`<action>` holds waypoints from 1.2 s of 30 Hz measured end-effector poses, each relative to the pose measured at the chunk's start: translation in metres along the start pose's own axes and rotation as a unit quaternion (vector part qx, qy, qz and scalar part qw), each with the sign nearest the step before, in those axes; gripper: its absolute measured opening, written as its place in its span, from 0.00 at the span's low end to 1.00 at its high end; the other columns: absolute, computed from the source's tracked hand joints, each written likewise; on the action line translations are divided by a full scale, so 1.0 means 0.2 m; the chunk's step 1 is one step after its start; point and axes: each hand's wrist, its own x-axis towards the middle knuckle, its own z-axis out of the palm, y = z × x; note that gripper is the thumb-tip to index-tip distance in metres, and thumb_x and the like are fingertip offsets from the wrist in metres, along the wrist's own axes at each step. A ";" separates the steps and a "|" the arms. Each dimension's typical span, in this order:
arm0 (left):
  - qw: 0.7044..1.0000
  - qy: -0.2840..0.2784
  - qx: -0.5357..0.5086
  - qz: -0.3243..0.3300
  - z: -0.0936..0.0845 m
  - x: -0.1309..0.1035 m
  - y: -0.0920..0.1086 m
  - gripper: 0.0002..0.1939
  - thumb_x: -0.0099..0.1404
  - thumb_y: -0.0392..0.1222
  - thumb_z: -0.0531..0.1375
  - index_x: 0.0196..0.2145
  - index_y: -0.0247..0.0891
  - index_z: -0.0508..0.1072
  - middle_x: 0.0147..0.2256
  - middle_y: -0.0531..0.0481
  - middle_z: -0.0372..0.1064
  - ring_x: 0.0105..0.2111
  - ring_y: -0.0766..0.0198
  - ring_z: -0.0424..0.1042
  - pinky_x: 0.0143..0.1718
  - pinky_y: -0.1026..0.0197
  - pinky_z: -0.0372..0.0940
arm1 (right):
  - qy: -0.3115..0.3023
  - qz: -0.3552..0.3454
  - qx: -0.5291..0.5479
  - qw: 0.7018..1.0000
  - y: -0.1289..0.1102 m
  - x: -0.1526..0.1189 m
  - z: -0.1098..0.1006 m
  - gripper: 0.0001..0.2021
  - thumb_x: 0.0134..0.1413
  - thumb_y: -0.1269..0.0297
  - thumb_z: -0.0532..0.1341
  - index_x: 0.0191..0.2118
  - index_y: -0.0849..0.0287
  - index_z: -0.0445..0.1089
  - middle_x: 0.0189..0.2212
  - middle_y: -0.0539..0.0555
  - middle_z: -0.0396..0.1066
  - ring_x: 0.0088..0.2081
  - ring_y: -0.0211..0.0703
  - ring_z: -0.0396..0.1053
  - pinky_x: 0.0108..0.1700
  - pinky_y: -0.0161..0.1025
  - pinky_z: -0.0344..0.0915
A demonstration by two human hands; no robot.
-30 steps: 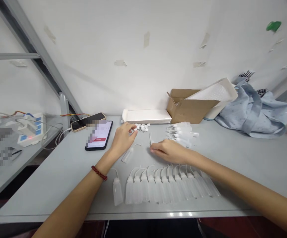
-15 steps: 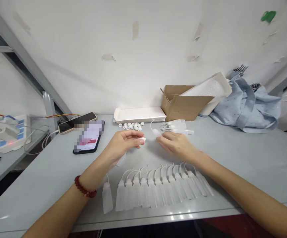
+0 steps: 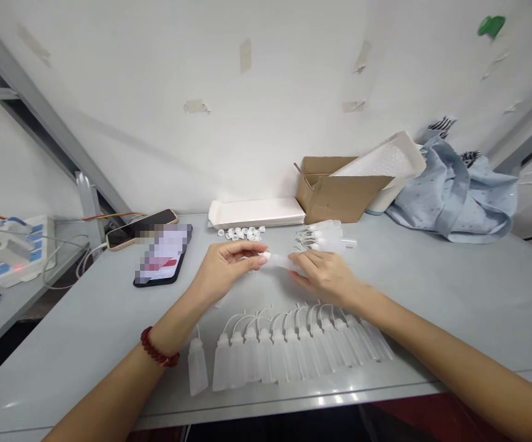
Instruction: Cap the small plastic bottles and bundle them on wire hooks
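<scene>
My left hand [image 3: 235,261] pinches a small white cap [image 3: 266,255] between thumb and fingertips. Facing it, my right hand [image 3: 323,270] is closed around a translucent plastic bottle [image 3: 281,262], whose neck end meets the cap. How far the cap sits on the neck I cannot tell. Below my hands lies a row of several translucent bottles [image 3: 288,356] with thin curved tubes, and a single bottle [image 3: 197,367] lies apart at its left. Loose white caps [image 3: 242,234] are heaped behind my left hand. More bottles [image 3: 327,236] lie behind my right hand.
Two phones, one light-screened [image 3: 163,255] and one dark [image 3: 142,229], lie on the left of the grey table [image 3: 450,307]. A power strip [image 3: 21,248] is beyond. At the back are white padded envelopes [image 3: 256,212], a cardboard box [image 3: 346,197] and a blue cloth bag [image 3: 459,196].
My right hand has turned the bottle's neck toward my left hand. Cap and bottle, apart before, now meet between my hands. The view has shifted slightly.
</scene>
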 end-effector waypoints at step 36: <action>0.999 -0.033 0.001 0.024 0.01 -0.01 0.00 0.06 0.51 0.38 0.66 0.30 0.38 0.76 0.35 0.49 0.74 0.40 0.58 0.70 0.44 0.57 0.65 | 0.000 0.133 0.241 0.961 -0.07 0.02 -0.07 0.09 0.56 0.61 0.57 0.30 0.59 0.60 0.18 0.46 0.63 0.19 0.33 0.59 0.22 0.31 0.53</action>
